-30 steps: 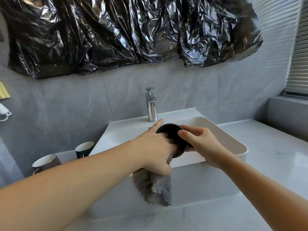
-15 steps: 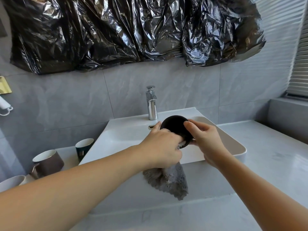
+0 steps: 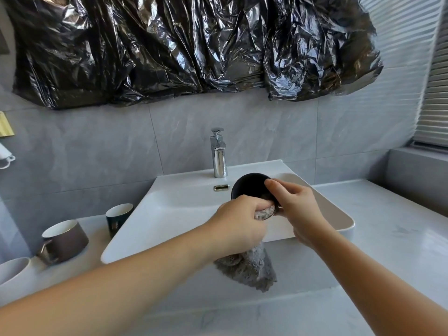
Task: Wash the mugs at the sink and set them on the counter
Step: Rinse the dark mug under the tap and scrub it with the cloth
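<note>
A pale marbled surface [image 3: 378,229] is running around a white basin [image 3: 169,214], with grey wall tiles behind and crumpled black plastic sheeting [image 3: 194,49] hanging across the wall at twelve o'clock. A slatted blind [image 3: 434,81] is showing at two o'clock. A chrome tap [image 3: 219,154] is standing at the basin's far edge.

Over the basin, the right hand [image 3: 295,209] is gripping a black mug [image 3: 249,187], tilted so that its base is facing the camera; this grip is curling round the mug's side. The left hand [image 3: 240,224] is clutching a grey cloth [image 3: 249,270], its grip closing round the fabric and pressing a wad of it against the mug's lower edge, while the rest is dangling in front of the basin's near wall.

At nine o'clock, three more mugs are standing on the surface: a dark green mug [image 3: 118,218] just beside the basin, a brown mug [image 3: 64,240] further left, and a white mug [image 3: 12,269] at the frame edge.
</note>
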A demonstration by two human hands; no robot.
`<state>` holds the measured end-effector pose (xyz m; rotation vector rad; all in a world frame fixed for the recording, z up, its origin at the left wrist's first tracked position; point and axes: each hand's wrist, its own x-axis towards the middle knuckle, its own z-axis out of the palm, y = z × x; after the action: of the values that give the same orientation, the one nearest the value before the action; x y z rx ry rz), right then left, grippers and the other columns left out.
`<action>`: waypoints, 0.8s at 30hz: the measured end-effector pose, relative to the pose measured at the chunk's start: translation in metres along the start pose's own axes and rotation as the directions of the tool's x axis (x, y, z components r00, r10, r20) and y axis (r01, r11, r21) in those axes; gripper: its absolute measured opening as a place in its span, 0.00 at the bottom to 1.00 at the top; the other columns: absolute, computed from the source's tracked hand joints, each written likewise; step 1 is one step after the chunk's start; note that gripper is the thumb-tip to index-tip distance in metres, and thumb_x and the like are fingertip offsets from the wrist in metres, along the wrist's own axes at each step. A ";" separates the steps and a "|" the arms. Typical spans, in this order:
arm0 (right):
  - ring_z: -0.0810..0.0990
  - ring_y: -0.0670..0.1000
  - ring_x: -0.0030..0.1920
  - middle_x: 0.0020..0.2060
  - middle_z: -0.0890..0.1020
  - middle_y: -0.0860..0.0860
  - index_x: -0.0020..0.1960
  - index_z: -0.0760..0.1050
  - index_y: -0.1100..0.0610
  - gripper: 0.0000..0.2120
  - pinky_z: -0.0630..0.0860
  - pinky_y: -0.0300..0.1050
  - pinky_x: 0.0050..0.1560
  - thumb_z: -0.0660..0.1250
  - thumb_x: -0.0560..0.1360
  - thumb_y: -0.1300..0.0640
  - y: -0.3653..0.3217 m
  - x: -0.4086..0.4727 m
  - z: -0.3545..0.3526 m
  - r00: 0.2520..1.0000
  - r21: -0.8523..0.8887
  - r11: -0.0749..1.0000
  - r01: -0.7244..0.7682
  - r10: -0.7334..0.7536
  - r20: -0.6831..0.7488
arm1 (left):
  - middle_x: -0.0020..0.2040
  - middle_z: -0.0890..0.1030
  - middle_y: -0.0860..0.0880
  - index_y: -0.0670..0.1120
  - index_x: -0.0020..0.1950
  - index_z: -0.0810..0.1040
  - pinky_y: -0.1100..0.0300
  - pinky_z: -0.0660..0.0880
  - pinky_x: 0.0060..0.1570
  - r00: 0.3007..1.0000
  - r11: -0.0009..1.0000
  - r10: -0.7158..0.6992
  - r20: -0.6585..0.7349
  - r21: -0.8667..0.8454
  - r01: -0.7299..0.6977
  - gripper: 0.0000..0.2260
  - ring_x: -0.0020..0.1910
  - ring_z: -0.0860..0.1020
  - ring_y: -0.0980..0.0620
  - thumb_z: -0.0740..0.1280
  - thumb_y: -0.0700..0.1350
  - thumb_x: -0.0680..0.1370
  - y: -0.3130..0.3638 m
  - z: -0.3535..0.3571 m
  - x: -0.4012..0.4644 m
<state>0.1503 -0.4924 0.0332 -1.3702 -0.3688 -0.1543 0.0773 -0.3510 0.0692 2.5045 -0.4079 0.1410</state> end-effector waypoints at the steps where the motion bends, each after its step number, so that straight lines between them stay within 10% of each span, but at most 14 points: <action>1: 0.86 0.59 0.50 0.43 0.87 0.55 0.44 0.87 0.49 0.07 0.80 0.65 0.57 0.70 0.77 0.55 0.000 0.000 0.000 1.000 -0.004 1.000 0.003 -0.003 0.001 | 0.46 0.82 0.55 0.67 0.66 0.74 0.58 0.73 0.54 0.999 0.996 0.039 0.015 0.077 -0.040 0.30 0.50 0.76 0.47 0.57 0.43 0.68 0.002 -0.006 -0.006; 4: 0.86 0.55 0.51 0.44 0.88 0.52 0.47 0.87 0.49 0.05 0.79 0.63 0.59 0.72 0.76 0.53 0.002 -0.002 0.001 1.000 -0.029 0.999 0.017 -0.017 0.006 | 0.56 0.80 0.58 0.63 0.72 0.67 0.54 0.62 0.69 0.985 0.923 0.138 0.101 0.349 -0.165 0.31 0.59 0.71 0.49 0.55 0.40 0.72 0.000 -0.012 -0.010; 8: 0.85 0.50 0.53 0.47 0.88 0.50 0.56 0.85 0.54 0.23 0.79 0.60 0.61 0.75 0.65 0.43 0.002 -0.004 0.003 1.000 -0.040 0.999 0.011 -0.011 0.004 | 0.63 0.75 0.53 0.53 0.69 0.66 0.53 0.62 0.64 0.974 0.821 0.115 0.194 0.533 -0.203 0.24 0.64 0.71 0.48 0.59 0.40 0.74 -0.004 -0.007 0.005; 13: 0.85 0.47 0.51 0.47 0.88 0.48 0.60 0.83 0.56 0.18 0.79 0.58 0.61 0.75 0.73 0.50 0.004 -0.001 0.000 1.000 -0.042 0.999 0.010 -0.011 -0.026 | 0.72 0.68 0.50 0.50 0.78 0.56 0.33 0.45 0.73 0.979 0.619 0.030 0.200 0.765 -0.175 0.31 0.72 0.65 0.47 0.61 0.46 0.75 -0.001 -0.001 0.017; 19: 0.85 0.52 0.50 0.45 0.88 0.52 0.53 0.86 0.52 0.25 0.79 0.64 0.57 0.73 0.62 0.39 -0.002 -0.003 0.004 0.999 -0.026 1.000 0.010 -0.011 -0.037 | 0.61 0.72 0.47 0.45 0.71 0.66 0.50 0.76 0.55 0.927 0.428 0.304 0.219 0.838 -0.338 0.25 0.60 0.71 0.46 0.53 0.45 0.74 -0.017 -0.016 -0.008; 24: 0.85 0.55 0.53 0.47 0.88 0.52 0.55 0.85 0.53 0.16 0.79 0.63 0.59 0.74 0.70 0.48 0.001 -0.003 0.001 1.000 -0.018 1.000 0.015 -0.015 -0.008 | 0.66 0.73 0.50 0.48 0.73 0.66 0.57 0.70 0.45 0.942 0.523 0.227 0.245 0.786 -0.330 0.23 0.62 0.72 0.49 0.60 0.43 0.77 -0.008 -0.020 0.011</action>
<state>0.1477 -0.4918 0.0316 -1.3841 -0.3719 -0.1756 0.0900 -0.3361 0.0833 3.3655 -0.9950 0.4026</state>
